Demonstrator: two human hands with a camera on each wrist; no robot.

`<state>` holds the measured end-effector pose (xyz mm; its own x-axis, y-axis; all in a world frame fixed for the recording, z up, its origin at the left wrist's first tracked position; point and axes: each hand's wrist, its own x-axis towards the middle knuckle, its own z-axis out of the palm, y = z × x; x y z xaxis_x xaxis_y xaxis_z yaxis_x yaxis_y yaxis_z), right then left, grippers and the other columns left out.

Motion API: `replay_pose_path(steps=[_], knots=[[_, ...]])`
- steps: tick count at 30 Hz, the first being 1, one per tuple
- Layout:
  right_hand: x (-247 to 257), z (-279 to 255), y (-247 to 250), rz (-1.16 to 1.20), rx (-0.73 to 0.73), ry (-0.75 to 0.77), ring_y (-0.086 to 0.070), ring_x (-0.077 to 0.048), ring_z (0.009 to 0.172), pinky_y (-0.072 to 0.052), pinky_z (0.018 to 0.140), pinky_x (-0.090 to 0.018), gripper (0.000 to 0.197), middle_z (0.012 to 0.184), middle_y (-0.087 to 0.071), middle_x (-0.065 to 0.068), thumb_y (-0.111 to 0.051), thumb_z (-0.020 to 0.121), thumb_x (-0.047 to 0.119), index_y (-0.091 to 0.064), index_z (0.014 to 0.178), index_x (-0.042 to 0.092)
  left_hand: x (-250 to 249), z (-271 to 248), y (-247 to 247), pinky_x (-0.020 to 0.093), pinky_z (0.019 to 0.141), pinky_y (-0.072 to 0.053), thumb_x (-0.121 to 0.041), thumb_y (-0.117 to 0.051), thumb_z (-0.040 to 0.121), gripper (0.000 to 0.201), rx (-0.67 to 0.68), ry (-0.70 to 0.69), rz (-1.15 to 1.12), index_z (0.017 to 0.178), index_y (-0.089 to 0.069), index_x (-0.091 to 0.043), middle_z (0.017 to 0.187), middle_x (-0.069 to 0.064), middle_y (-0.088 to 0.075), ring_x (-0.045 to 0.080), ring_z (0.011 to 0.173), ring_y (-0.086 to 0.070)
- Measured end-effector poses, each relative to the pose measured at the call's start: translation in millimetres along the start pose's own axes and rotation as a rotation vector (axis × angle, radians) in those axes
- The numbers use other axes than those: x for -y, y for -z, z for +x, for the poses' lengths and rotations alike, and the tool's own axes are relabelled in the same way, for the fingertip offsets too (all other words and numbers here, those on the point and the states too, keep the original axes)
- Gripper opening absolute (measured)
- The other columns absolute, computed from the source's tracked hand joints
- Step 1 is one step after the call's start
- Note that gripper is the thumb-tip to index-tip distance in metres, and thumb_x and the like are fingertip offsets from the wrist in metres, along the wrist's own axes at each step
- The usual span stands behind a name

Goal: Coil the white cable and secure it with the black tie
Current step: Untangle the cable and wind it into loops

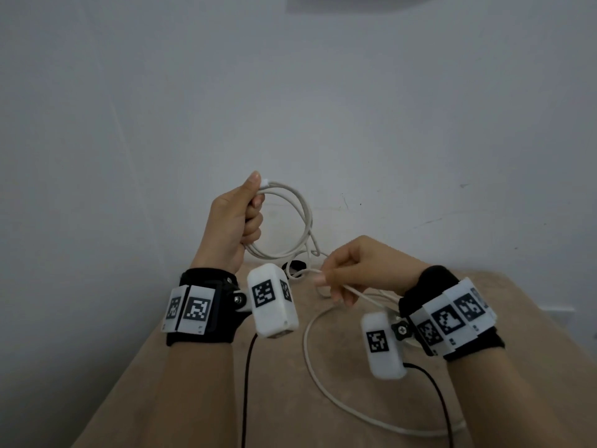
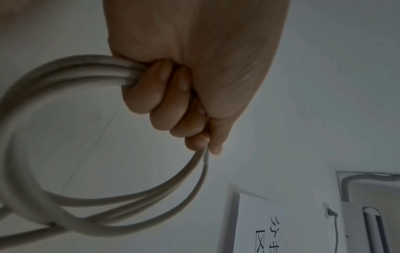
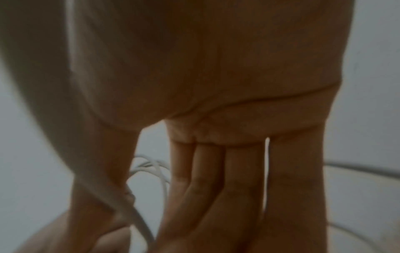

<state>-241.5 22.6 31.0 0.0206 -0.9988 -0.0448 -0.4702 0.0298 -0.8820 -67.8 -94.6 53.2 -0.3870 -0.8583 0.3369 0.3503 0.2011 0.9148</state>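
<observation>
Looping white cable, loose tail trailing

Her left hand is raised above the other, fist upright, fingers curled tight with the thumb pointing up. The right hand sits lower, palm down, thumb and fingertips pinched together, both wrists banded.

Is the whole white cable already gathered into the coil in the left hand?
No: a long stretch of the white cable lies loose on the table, outside the left hand.
</observation>
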Motion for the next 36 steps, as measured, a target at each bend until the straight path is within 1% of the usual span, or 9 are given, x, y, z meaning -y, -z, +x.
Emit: replay_pose_path(steps=[3, 15, 18, 23, 25, 28, 31, 33, 36], knots=[[-2, 2, 1, 0.059, -0.128, 0.095, -0.053, -0.009, 0.044, -0.05, 0.05, -0.018, 0.016, 0.05, -0.06, 0.0, -0.069, 0.085, 0.015, -0.071, 0.083, 0.0, 0, 0, 1, 0.016, 0.035, -0.013, -0.037, -0.051, 0.097, 0.041, 0.0, 0.004, 0.015, 0.062, -0.042, -0.017, 0.05, -0.008, -0.024, 0.004, 0.036, -0.016], [-17, -10, 29, 0.474, -0.478, 0.344, -0.048, -0.012, 0.044, -0.049, 0.05, -0.024, 0.015, 0.065, -0.067, -0.004, -0.061, 0.086, 0.017, -0.073, 0.088, 0.009, 6, 2, 9, 0.017, 0.034, -0.012, -0.036, -0.052, 0.097, 0.04, -0.209, 0.042, 0.047, 0.063, -0.044, -0.017, 0.043, -0.012, -0.028, 0.003, 0.034, -0.018], [-20, -11, 34, 0.287, -0.461, 0.255, -0.052, -0.013, 0.047, -0.05, 0.052, -0.024, 0.015, 0.066, -0.069, -0.004, -0.062, 0.089, 0.014, -0.075, 0.083, 0.012, 6, 2, 7, 0.017, 0.034, -0.012, -0.036, -0.052, 0.097, 0.04, -0.207, 0.032, 0.039, 0.063, -0.044, -0.017, 0.044, -0.011, -0.028, 0.003, 0.034, -0.017], [-26, -10, 34, -0.226, -0.166, -0.063, -0.064, -0.006, 0.066, -0.052, 0.066, -0.018, 0.01, 0.08, -0.075, -0.001, -0.068, 0.085, 0.018, -0.077, 0.083, 0.021, 2, 1, 3, 0.018, 0.035, -0.012, -0.036, -0.052, 0.097, 0.039, -0.173, -0.023, -0.012, 0.063, -0.044, -0.017, 0.049, -0.007, -0.026, 0.004, 0.036, -0.016], [-26, -3, 31, -0.233, -0.286, 0.018, -0.067, -0.005, 0.083, -0.051, 0.08, -0.02, 0.019, 0.087, -0.075, 0.006, -0.064, 0.086, 0.012, -0.074, 0.088, 0.028, -1, 0, 0, 0.018, 0.036, -0.012, -0.037, -0.051, 0.097, 0.041, -0.106, -0.032, -0.031, 0.062, -0.043, -0.017, 0.052, -0.006, -0.025, 0.004, 0.037, -0.016], [-21, 9, 16, -0.073, -0.593, 0.232, -0.066, -0.011, 0.092, -0.054, 0.082, -0.023, 0.03, 0.092, -0.072, 0.008, -0.057, 0.087, 0.0, -0.071, 0.094, 0.025, -5, -2, -6, 0.018, 0.036, -0.011, -0.037, -0.049, 0.097, 0.042, -0.002, -0.036, -0.046, 0.061, -0.043, -0.018, 0.052, -0.007, -0.024, 0.004, 0.037, -0.016], [-22, 17, 3, -0.317, -0.61, 0.263, -0.057, -0.006, 0.104, -0.042, 0.087, -0.013, 0.029, 0.109, -0.064, 0.01, -0.059, 0.089, 0.007, -0.067, 0.114, 0.018, -7, -5, -12, 0.017, 0.036, -0.01, -0.037, -0.047, 0.098, 0.042, 0.078, -0.026, -0.078, 0.06, -0.041, -0.018, 0.049, -0.008, -0.024, 0.003, 0.035, -0.016], [-28, 21, -1, -0.426, -0.57, 0.25, -0.057, -0.004, 0.099, -0.037, 0.084, -0.01, 0.025, 0.108, -0.067, 0.006, -0.061, 0.09, 0.015, -0.067, 0.115, 0.017, -7, -5, -13, 0.017, 0.036, -0.009, -0.036, -0.046, 0.098, 0.042, 0.106, -0.013, -0.104, 0.061, -0.039, -0.018, 0.048, -0.009, -0.024, 0.002, 0.034, -0.016], [-33, 23, -1, -0.402, -0.584, 0.23, -0.057, -0.002, 0.07, -0.036, 0.063, -0.006, 0.013, 0.075, -0.071, 0.004, -0.061, 0.091, 0.022, -0.072, 0.089, 0.015, -8, -6, -8, 0.017, 0.035, -0.009, -0.037, -0.044, 0.097, 0.041, 0.113, 0.007, -0.129, 0.062, -0.038, -0.017, 0.046, -0.01, -0.024, 0.001, 0.033, -0.016]])
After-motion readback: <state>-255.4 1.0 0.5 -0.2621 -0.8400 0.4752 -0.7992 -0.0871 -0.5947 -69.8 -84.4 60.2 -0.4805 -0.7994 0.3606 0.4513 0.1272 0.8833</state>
